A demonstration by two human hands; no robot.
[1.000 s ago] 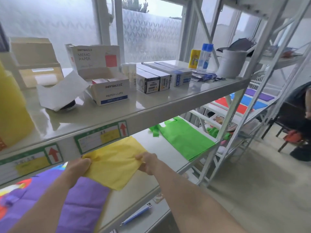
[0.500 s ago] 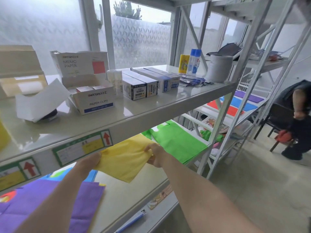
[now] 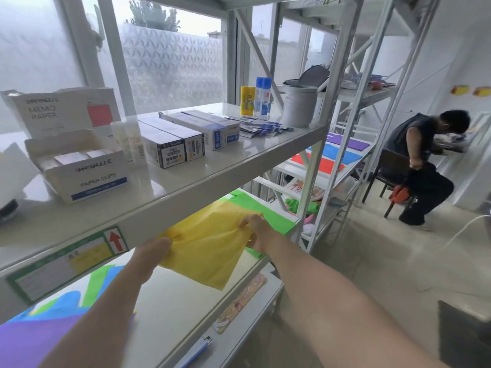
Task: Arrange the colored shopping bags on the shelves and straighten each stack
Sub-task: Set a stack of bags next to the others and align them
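Pinched at both upper corners by the left hand (image 3: 152,249) and right hand (image 3: 255,231), the yellow bag (image 3: 210,248) is being held taut (best lowered flat, edges squared) beside the green bag (image 3: 268,213).

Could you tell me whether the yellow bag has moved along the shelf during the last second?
Yes. Held by both hands, the yellow bag has travelled right, away from the purple bag it overlapped, and now overlaps the green bag.

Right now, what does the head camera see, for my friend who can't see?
Both hands, left hand and right hand, hold a yellow bag above the shelf, beside a green bag. Stationery boxes sit on the shelf above.
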